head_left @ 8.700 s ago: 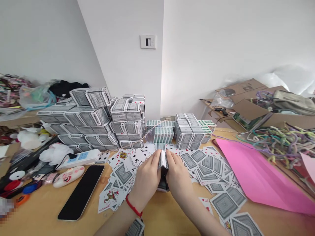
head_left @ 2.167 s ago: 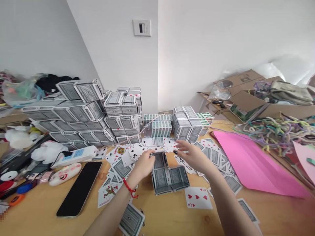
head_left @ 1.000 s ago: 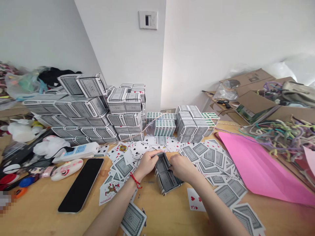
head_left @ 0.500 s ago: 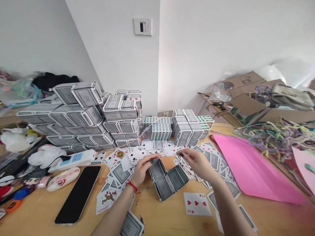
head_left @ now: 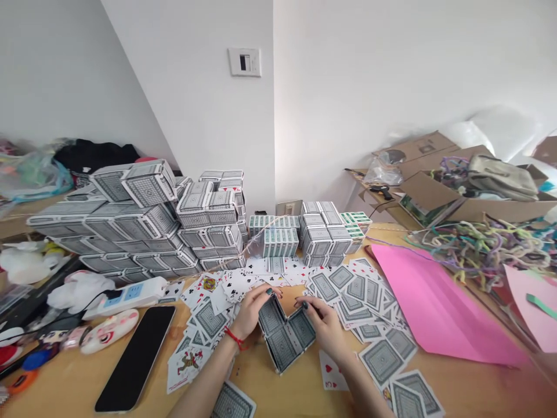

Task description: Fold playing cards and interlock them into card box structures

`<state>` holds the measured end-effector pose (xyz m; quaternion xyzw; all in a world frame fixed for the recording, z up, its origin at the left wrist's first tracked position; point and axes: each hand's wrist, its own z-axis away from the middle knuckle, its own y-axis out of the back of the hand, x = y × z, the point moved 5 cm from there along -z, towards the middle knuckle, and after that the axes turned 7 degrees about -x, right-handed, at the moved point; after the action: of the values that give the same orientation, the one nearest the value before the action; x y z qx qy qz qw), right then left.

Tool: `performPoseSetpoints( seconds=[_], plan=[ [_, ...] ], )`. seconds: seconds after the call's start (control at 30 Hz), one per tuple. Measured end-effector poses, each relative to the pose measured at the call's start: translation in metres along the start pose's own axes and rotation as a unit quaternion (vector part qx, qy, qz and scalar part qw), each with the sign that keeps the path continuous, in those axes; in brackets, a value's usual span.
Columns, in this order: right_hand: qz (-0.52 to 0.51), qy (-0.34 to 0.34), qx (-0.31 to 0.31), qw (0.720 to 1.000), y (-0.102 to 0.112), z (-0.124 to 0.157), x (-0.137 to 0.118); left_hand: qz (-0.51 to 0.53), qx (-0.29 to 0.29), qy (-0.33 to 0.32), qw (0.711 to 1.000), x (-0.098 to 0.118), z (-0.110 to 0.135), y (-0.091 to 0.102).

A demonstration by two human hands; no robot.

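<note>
Near the table's front lies an L-shaped piece of folded playing cards (head_left: 282, 342), its patterned grey-green card backs facing me. My left hand (head_left: 250, 313), with a red string bracelet (head_left: 235, 338) at the wrist, grips its upper left edge between thumb and fingers. At the right arm of the piece, my right hand (head_left: 324, 325) has its fingertips closed on the top edge. A three of hearts (head_left: 329, 371) lies face up, partly covered by my right forearm. Loose cards (head_left: 376, 360) spread to the right, and more cards (head_left: 209, 316) lie left of my left hand.
Stacked card blocks (head_left: 130, 217) rise at the back left, with another block stack (head_left: 326, 232) at the back centre. A phone (head_left: 136, 360) and a power strip (head_left: 128, 296) lie left. Pink paper (head_left: 435, 307), tangled yarn (head_left: 491, 249) and a cardboard box (head_left: 491, 206) occupy the right.
My right hand has come left and down from beside the loose cards onto the card piece. The piece has turned slightly. My right forearm now covers part of the three of hearts.
</note>
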<state>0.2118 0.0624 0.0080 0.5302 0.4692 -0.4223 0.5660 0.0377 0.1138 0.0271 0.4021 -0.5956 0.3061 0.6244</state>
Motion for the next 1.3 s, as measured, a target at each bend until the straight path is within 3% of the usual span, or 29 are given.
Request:
performPoseSetpoints(
  seconds=[0.23,0.47,0.93,1.03,1.13,1.2,1.3],
  plan=[
    [0.033,0.032,-0.056,0.997,0.0,-0.04,0.007,-0.03,0.099,0.04,0.994,-0.021,0.015,0.01],
    [0.0,0.029,-0.145,0.989,-0.006,-0.046,0.008,-0.019,0.083,0.034,0.996,-0.025,0.016,0.005],
    [0.031,0.039,-0.154,0.987,-0.008,-0.044,0.01,-0.06,0.076,0.037,0.995,-0.028,0.021,0.002],
    [0.036,0.047,-0.111,0.992,0.006,-0.043,0.01,-0.06,0.089,0.018,0.994,-0.021,0.03,0.008],
    [0.104,0.025,0.005,0.994,0.037,-0.04,0.017,-0.066,0.104,0.015,0.992,-0.015,0.04,0.025],
    [0.224,-0.009,0.082,0.971,0.06,-0.037,0.024,-0.132,0.149,0.012,0.98,-0.01,0.047,0.045],
    [0.389,-0.093,0.119,0.909,0.079,-0.034,0.035,-0.305,0.195,-0.004,0.932,-0.004,0.05,0.073]
  ],
)
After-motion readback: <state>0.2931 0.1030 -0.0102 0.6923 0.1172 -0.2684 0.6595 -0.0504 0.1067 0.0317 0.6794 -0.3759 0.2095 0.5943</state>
